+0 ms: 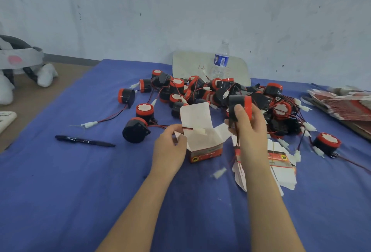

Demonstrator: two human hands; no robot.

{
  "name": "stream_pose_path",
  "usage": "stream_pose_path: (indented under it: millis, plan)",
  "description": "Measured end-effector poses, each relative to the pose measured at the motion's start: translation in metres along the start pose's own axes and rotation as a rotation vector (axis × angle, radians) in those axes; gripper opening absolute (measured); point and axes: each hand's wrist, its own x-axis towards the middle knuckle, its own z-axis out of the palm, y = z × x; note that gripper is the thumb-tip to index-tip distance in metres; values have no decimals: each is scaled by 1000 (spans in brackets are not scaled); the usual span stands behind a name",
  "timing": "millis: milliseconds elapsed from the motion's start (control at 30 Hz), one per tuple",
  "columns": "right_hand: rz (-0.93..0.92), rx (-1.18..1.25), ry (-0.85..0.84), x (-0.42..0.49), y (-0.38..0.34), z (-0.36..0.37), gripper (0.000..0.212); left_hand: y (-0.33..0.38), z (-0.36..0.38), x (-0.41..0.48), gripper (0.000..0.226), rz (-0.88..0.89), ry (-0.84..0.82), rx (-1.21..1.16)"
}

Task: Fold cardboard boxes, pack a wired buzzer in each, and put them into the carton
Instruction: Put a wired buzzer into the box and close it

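Work surface is a table under blue cloth (60,181), set against a pale, scuffed wall.

The left hand (170,151) is curled, with thumb and forefinger pinching a thin red-and-black wire (187,128). The wire's white connector (200,131) lies over the mouth of the box. It cannot be settled which buzzer this wire belongs to.

The right hand (251,131) grips one buzzer (241,105), black with a red rim. Its fingers are wrapped round the body and it is raised clear of the cloth. Wires hang below this hand.

Between the two hands the folded box (204,149) stands on the cloth, top flaps open and upright.

Beyond both hands lies the heap of loose buzzers (200,89), leads tangled. Under and to the outer side of the right wrist is a stack of flat box blanks (281,167). A black pen (84,140) lies well out from the left hand. No carton is identifiable.

Assessment: the step in hand is packing, with the box erected and the buzzer not yet inside. The next move calls for the lead to be tucked into the box and the buzzer lowered squarely through the mouth. The flaps can then be closed without trapping the wire.
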Motion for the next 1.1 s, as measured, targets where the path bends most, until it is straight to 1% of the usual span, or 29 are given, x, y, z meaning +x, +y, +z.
stream_pose_path:
  millis: [67,133,167,233,300,333,367,400,433,467,500,533,567,600,667,733,833,900,1000,1067,1100]
  plan:
    - [18,-143,-51,-1,5,0,22,-1,1,-1,42,41,-12,19]
    - [92,-297,-146,-3,12,3,31,0,2,0,51,54,-54,-19]
    - [109,-402,-191,-4,15,5,35,2,1,1,52,39,-61,-95]
    - [99,-567,-227,-7,18,5,39,6,-8,5,49,-15,-10,-361]
    - [87,-642,-234,-6,18,3,44,9,-19,12,45,-58,110,-662]
    - [91,-668,-251,-5,18,2,48,7,-22,15,50,-72,169,-711]
    - [98,-687,-276,-5,18,2,51,8,-23,14,55,-72,193,-655]
    - [98,-704,-303,-6,18,4,53,7,-22,12,57,-61,170,-514]
    - [85,-719,-332,-7,18,6,54,7,-17,7,56,-32,83,-357]
    - [66,-726,-362,-8,18,8,55,6,-12,2,57,-7,-63,-235]
    - [50,-718,-391,-9,18,9,55,4,-6,-3,61,6,-227,-175]
    - [40,-701,-419,-9,18,10,56,2,-3,-6,69,10,-366,-170]
    - [35,-691,-441,-9,17,10,57,0,-3,-7,79,13,-449,-182]
    - [30,-694,-459,-8,15,8,59,-2,-4,-6,89,12,-490,-183]
    - [17,-730,-496,-6,12,4,61,-6,-11,-3,104,26,-524,-110]
    - [-10,-778,-534,-4,7,1,62,-10,-11,-2,108,83,-513,-14]
    - [-89,-856,-574,-3,2,2,61,-13,-10,-2,103,131,-434,68]
    - [-121,-875,-615,-2,0,2,58,-15,-12,1,102,127,-440,70]
    - [-43,-872,-687,-5,2,3,53,-15,-17,3,109,76,-496,65]
    - [21,-846,-648,-9,4,6,53,-15,-18,3,104,75,-525,37]
    - [28,-833,-605,-10,5,8,51,-16,-17,3,97,84,-528,26]
